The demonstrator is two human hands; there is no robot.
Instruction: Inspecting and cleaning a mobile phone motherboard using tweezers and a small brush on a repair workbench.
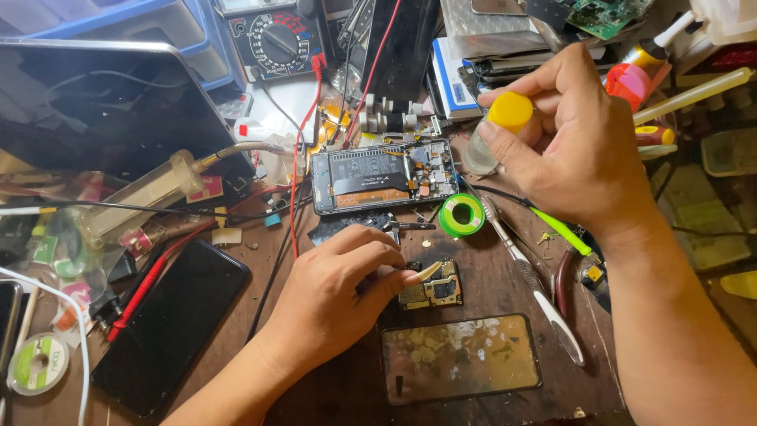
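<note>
My left hand (335, 288) rests on the wooden bench and pinches a small tool against a little circuit board (435, 290). My right hand (568, 146) is raised and grips a small clear bottle with a yellow cap (505, 118). An opened phone body (384, 175) with its insides exposed lies beyond the left hand. A detached phone back panel (459, 359) lies just in front of the circuit board.
A black phone (169, 323) lies at the left with red probe leads (296, 181) running across. A multimeter (276, 35) stands at the back. A green solder spool (461, 214), tweezers (532, 288), a tablet (102, 110) and cluttered parts surround the work area.
</note>
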